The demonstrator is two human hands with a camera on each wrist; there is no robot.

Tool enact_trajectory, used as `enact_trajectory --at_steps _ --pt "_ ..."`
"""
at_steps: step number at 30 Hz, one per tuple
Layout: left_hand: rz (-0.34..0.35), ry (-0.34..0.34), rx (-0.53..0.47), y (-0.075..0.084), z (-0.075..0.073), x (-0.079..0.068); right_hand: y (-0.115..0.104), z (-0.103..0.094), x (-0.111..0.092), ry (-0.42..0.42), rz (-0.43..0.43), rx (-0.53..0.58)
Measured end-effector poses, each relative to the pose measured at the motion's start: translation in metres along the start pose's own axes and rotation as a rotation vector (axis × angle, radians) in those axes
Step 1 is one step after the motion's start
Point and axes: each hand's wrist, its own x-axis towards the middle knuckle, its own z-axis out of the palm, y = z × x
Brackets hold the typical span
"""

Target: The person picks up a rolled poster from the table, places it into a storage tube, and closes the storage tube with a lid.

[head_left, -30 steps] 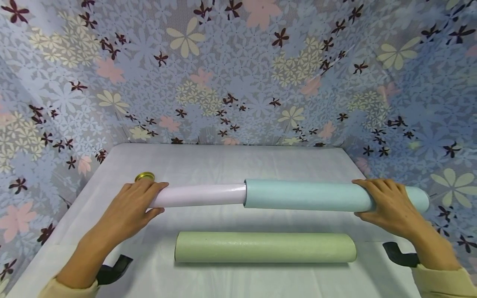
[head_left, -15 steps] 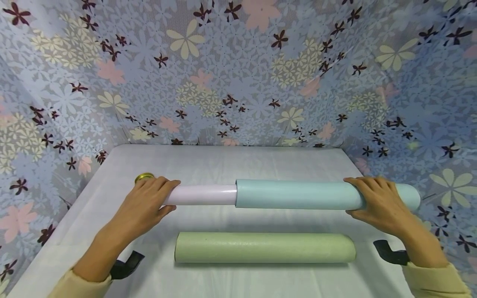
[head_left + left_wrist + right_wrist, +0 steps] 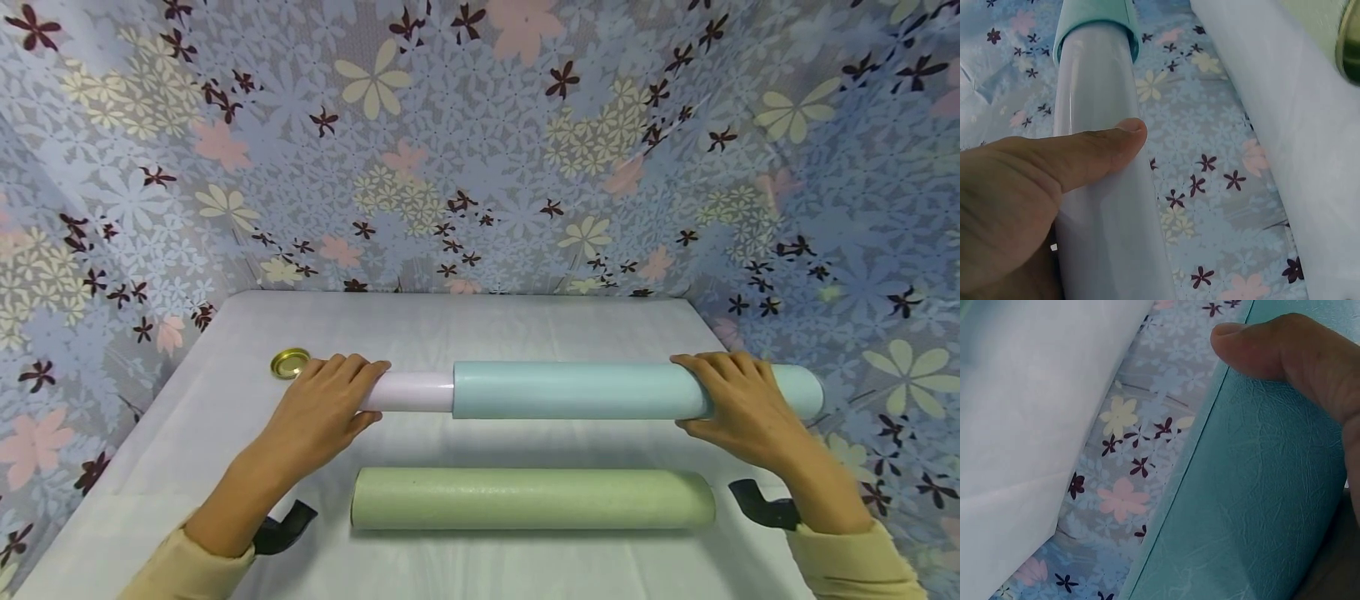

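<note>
My left hand point(image 3: 326, 408) grips a pale lilac tube point(image 3: 416, 392) near its left end. The tube's right part is hidden inside a wider light-blue tube point(image 3: 562, 390). Around the blue tube, near its right end, my right hand point(image 3: 738, 400) is curled, fingers on the far side and thumb on the near side. Both tubes are held level above the table. In the left wrist view the left thumb point(image 3: 1100, 150) lies across the lilac tube, and the blue tube's rim point(image 3: 1094, 28) surrounds it. The right wrist view shows the right thumb point(image 3: 1266, 347) pressed on the blue tube's wrinkled surface.
A green tube point(image 3: 532, 498) lies on the white-covered table point(image 3: 480, 325), nearer me than the held tubes. Beyond my left hand sits a small round gold lid point(image 3: 289, 362). Flowered cloth point(image 3: 450, 150) hangs behind and at both sides.
The lilac tube has slid further into the blue one, so less of it shows. My left hand has moved right, and my right hand has moved left with the blue tube.
</note>
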Motion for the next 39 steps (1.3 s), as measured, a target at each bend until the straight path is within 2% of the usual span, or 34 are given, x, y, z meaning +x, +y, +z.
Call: enact_trajectory --at_steps 14,25,39 --pt "0.016 0.014 0.037 0.015 0.006 0.012 -0.015 0.009 0.009 0.034 -0.035 0.010" --pt "0.021 0.021 0.044 0.023 0.008 0.020 -0.027 0.012 0.015 0.046 -0.023 0.006" --pt "0.011 0.030 0.038 0.026 0.011 0.021 -0.031 0.013 0.016 0.065 -0.034 0.000"
